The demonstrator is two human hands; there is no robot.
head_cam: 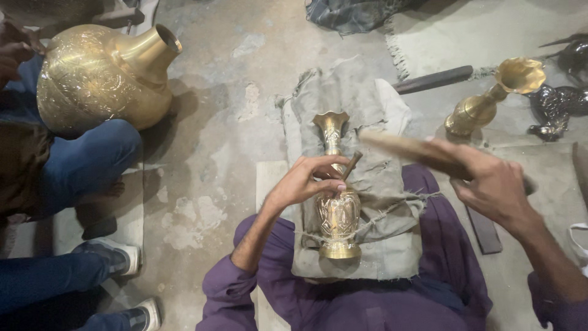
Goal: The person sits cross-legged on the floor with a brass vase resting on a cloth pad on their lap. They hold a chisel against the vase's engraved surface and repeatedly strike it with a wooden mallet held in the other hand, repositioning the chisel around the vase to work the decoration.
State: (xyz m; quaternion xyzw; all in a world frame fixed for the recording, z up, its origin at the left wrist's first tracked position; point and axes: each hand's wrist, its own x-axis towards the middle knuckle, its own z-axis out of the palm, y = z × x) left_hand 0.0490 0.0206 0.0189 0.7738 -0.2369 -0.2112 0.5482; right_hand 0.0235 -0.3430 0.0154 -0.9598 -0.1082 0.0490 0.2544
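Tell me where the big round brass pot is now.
In the head view, the big brass pot lies on its side at the upper left, resting on another person's blue-trousered leg.

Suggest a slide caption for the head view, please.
Left hand sets chisel on brass vase; right hand raises wooden mallet.

Small vase on cushion, big pot left

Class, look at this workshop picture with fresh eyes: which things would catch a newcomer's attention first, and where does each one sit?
The eye lands first on the slim brass vase lying on a grey cloth pad at centre, where the left hand sets a thin punch against it. To the right, the right hand holds a blurred wooden mallet raised. At upper left, a large engraved brass pot rests on another person's lap.
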